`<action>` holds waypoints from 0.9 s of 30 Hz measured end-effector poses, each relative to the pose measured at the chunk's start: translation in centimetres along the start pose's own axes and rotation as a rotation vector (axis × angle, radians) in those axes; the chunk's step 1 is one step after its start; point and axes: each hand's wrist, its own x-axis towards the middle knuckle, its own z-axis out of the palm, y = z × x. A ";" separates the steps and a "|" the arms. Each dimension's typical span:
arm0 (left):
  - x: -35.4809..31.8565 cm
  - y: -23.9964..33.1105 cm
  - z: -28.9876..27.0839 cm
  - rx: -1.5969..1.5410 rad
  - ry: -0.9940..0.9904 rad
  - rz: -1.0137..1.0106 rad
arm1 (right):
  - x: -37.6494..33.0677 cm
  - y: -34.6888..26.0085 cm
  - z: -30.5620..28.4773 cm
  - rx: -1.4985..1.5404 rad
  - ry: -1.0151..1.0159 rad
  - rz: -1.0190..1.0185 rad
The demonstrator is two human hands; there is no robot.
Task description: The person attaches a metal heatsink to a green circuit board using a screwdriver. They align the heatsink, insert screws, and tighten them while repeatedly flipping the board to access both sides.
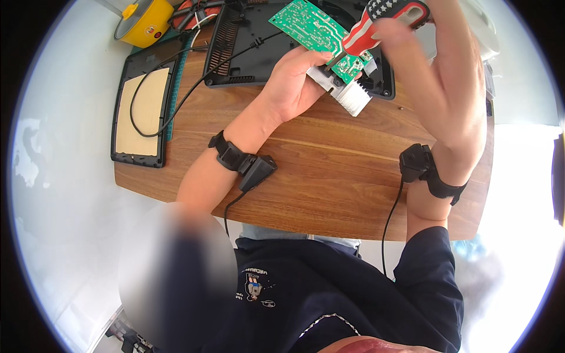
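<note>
My left hand (292,85) is closed on a green circuit board (307,26), thumb on its face, holding it tilted above an open black casing. A silver finned heat sink (355,99) is attached along the board's near end. In my right hand (412,67), partly smeared by motion, is a screwdriver (360,36) with a red and white handle and a star pattern. Its shaft slants down to the left, and the tip meets the board near the heat sink and my left thumb. Whether the tip sits in a screw cannot be made out.
The black plastic casing (247,56) with vents lies at the back of the wooden table (329,170). A black-framed panel (141,112) rests at the left on a green mat, a black cable (194,94) looping over it. Behind stands a yellow pot (144,22).
</note>
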 end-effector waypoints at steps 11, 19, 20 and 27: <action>0.1 0.1 0.2 -0.067 0.026 -0.012 | 1.1 1.5 -3.8 0.065 -0.196 -0.159; 0.0 0.0 0.2 -0.063 -0.006 -0.014 | 1.2 1.3 -4.2 0.143 -0.315 0.101; 0.0 0.0 0.2 -0.073 -0.004 -0.016 | 1.1 1.5 -4.0 0.190 -0.292 0.091; -0.1 0.0 0.1 -0.065 0.022 -0.009 | 0.6 0.8 -3.4 0.050 -0.221 0.009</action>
